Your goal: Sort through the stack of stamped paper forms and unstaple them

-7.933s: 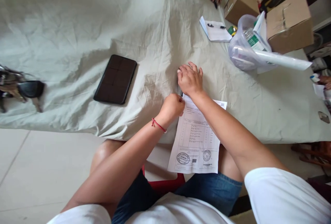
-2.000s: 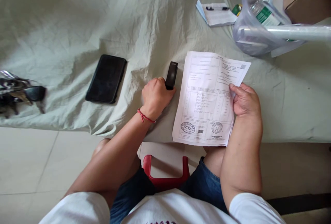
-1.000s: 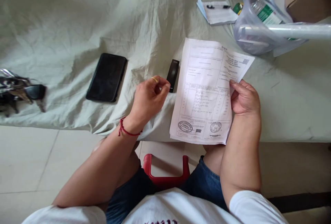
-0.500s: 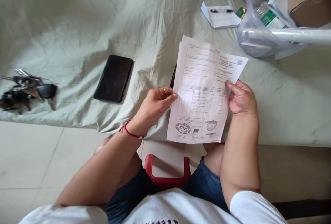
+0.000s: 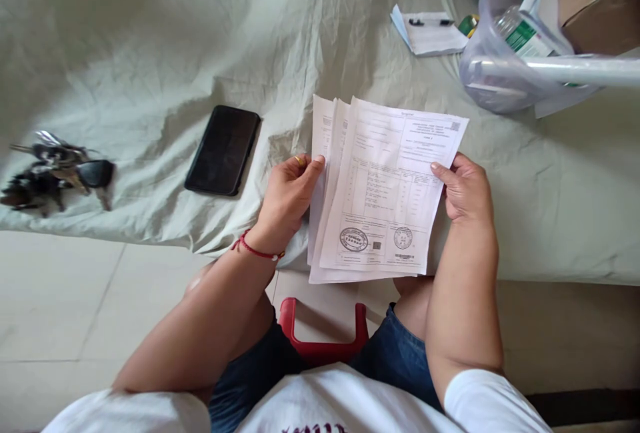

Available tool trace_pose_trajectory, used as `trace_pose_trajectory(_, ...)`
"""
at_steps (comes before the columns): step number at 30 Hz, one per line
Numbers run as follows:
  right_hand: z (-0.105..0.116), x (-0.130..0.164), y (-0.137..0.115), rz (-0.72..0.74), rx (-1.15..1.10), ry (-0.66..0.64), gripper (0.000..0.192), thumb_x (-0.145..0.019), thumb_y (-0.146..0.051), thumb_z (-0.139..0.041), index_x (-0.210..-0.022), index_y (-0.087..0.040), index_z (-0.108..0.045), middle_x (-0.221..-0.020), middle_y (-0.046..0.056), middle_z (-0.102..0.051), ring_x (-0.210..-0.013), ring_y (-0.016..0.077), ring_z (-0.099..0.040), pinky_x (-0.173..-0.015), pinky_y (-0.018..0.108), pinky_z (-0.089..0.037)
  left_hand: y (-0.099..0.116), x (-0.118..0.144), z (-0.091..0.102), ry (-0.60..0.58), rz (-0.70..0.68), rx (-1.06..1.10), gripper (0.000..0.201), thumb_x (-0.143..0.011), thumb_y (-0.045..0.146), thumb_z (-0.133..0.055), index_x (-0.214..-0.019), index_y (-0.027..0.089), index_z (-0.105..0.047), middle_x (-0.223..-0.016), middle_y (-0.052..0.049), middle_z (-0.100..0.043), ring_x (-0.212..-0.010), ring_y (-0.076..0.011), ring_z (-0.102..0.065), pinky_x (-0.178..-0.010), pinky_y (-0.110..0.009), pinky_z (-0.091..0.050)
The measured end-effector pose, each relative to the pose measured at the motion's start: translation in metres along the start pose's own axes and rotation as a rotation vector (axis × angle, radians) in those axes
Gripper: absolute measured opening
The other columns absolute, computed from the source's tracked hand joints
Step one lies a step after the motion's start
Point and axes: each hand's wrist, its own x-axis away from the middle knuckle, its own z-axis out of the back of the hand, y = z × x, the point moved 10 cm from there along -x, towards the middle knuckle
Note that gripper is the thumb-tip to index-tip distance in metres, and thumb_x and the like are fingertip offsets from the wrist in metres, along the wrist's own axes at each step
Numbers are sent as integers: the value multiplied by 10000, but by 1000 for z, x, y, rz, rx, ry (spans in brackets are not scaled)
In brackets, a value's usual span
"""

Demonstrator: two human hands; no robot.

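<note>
A few printed paper sheets (image 5: pixel 385 219) are held up over the table's front edge, fanned out toward the left. The top sheet bears two round stamps and a table of print. My left hand (image 5: pixel 290 193), wearing a ring and a red bracelet, pinches the left edge of the rearmost sheet between thumb and fingers. On the right edge, my right hand (image 5: pixel 467 186) is closed, its thumb on the front sheet and its fingers behind, hidden in part by the paper.
A black phone (image 5: pixel 223 150) and a bunch of keys (image 5: pixel 63 169) lie left on the cloth-covered table (image 5: pixel 165 39). At the right are a notepad (image 5: pixel 435 39) with a pen, a clear plastic bin (image 5: pixel 487 76) and cardboard boxes (image 5: pixel 600 6). Below stands a red stool (image 5: pixel 325 349).
The sheets, earlier stacked almost together, now spread apart, with the rear ones slid left. My left hand has moved left and slightly up with them. The top sheet lies flatter.
</note>
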Motion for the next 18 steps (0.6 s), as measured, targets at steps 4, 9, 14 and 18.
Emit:
trace_pose_trajectory(4, 14, -1, 2, 16, 41, 97, 194, -738, -316, -919, -914, -260, -858, -935, 11, -881, -950, 291, -854, -953, 512, -725, 0, -3, 2, 14, 19, 44, 261, -900, 338, -808, -776, 236, -602, -708, 21, -567, -620, -128, -501, -563, -270, -423)
trace_pose_trajectory(9, 23, -4, 2, 40, 55, 132, 137, -757, -288, -886, -889, -267, -852, -870, 10, -865, -936, 301, -872, -911, 491, -745, -8, -4, -13, -67, 60, 111, 203, -856, 355, -768, -927, 258, -604, -771, 9, -676, -685, -172, -642, -627, -293, -525)
trace_pose_trajectory(14, 25, -4, 1, 43, 56, 144, 140, -753, -279, -884, -888, -266, -846, -863, 10, -866, -923, 306, -875, -910, 505, -751, 0, -1, 0, 55, 24, 6, 426, -788, 261, -770, -1178, 294, -604, -801, 46, -691, -631, -153, -606, -584, -278, -472)
trace_pose_trajectory(18, 22, -4, 1, 35, 28, 112, 194, -755, -307, -913, -928, -256, -842, -876, 20, -865, -949, 317, -878, -935, 532, -748, 13, 1, 3, 69, -87, -139, 111, -837, 253, -735, -947, 260, -720, -775, 14, -664, -666, -146, -568, -605, -283, -442)
